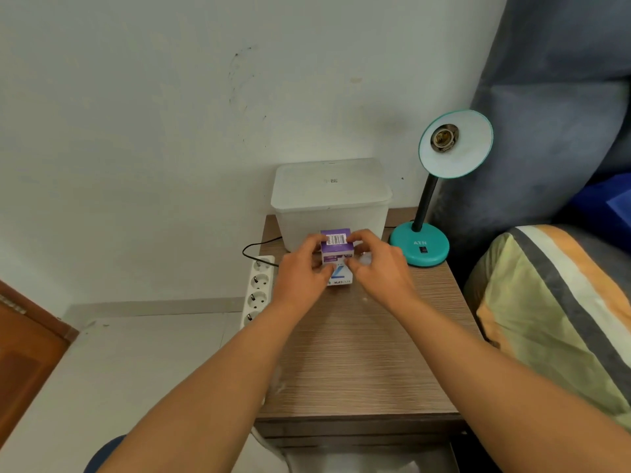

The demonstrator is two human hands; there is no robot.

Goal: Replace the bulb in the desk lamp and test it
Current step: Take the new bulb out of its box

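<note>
The bulb box (336,256), purple on top with a barcode facing up, stands on the wooden bedside table (358,353) just in front of a white lidded plastic bin (331,196), and both hands are on it. The left hand (302,269) grips its left side, fingers curled around the upper corner, while the right hand (375,264) pinches the top right edge, seemingly working at the flap, though the view is too small to tell whether it has lifted. The step in hand looks like unboxing the new bulb. The teal desk lamp (421,247) stands near, to the right, its socket (444,137) empty, so next the flap must open and the bulb slide out. A power strip (257,288) lies at the table's left edge.
</note>
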